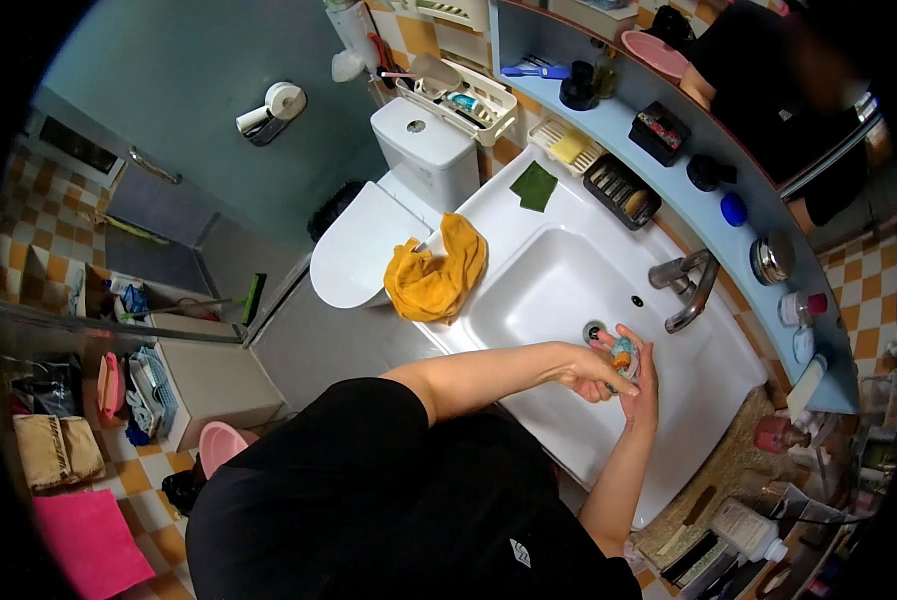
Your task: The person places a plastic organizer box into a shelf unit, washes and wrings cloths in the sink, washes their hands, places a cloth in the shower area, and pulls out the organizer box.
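Over the white sink basin (529, 290), my left hand (591, 374) and my right hand (646, 385) meet. Between them is a small teal and orange object (622, 356), too small to make out fully. My left hand's fingers are closed against it, and my right hand cups it from the right with fingers partly extended. The drain (594, 332) lies just beyond my fingers. A curved metal faucet (697, 290) stands to the right of my hands. How my fingertips touch the object is partly hidden.
An orange cloth (437, 270) hangs at the sink's left edge near the toilet (359, 245). On the rim lie a green cloth (535, 187), a yellow sponge (570, 147) and a black soap rack (623, 190). A blue shelf (609, 110) curves behind; bottles (747, 530) stand lower right.
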Demonstrator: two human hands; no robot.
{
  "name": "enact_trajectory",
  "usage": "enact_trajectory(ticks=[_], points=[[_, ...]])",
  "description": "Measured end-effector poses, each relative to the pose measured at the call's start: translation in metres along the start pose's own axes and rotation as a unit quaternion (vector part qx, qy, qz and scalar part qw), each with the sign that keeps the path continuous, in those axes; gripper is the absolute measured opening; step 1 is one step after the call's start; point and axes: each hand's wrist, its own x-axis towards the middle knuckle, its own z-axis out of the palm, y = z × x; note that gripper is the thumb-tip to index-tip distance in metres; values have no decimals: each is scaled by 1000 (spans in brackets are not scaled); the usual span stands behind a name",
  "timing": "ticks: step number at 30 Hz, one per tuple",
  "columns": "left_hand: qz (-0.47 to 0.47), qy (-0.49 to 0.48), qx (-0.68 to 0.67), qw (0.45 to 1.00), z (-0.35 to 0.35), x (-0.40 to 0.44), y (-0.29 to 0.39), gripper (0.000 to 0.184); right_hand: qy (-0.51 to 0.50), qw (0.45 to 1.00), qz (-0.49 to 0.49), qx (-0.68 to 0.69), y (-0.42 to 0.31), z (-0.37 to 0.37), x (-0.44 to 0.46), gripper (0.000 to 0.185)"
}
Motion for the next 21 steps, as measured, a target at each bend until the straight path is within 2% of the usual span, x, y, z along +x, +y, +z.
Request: enact_trajectory(ticks=[2, 3, 5, 6, 9, 12, 14, 15, 18, 21], points=[[0, -55, -102, 993, 1, 10, -7, 38, -42, 996, -84, 9, 5, -2, -1, 60], [-1, -83, -153, 985, 1, 14, -11, 41, -72, 992, -96, 40, 7, -5, 3, 53], [-20, -104, -167, 980, -7, 17, -18, 38, -129, 979, -122, 104, 10, -12, 15, 48], [-30, -114, -173, 978, -6, 15, -17, 38, -95, 983, -105, 114, 7, -8, 17, 48], [-85, 9, 12, 996, -7, 8, -4, 36, -3, 987, -59, 148, 6, 6, 15, 54], [-84, 118, 177, 973, 2, -1, 4, 34, 34, 981, -42, 186, 7, 15, 15, 56], [-44, 127, 218, 967, -13, 16, -16, 29, 24, 976, -42, 214, 10, 15, 15, 55], [-24, 130, 238, 962, -20, 24, -26, 27, 23, 983, -34, 177, 11, 14, 14, 55], [145, 184, 483, 844, -28, 19, -39, 24, 38, 995, -11, 90, 11, 17, 13, 56], [68, 263, 555, 786, -17, 11, -39, 32, 103, 993, 2, 57, 14, 21, 18, 56]])
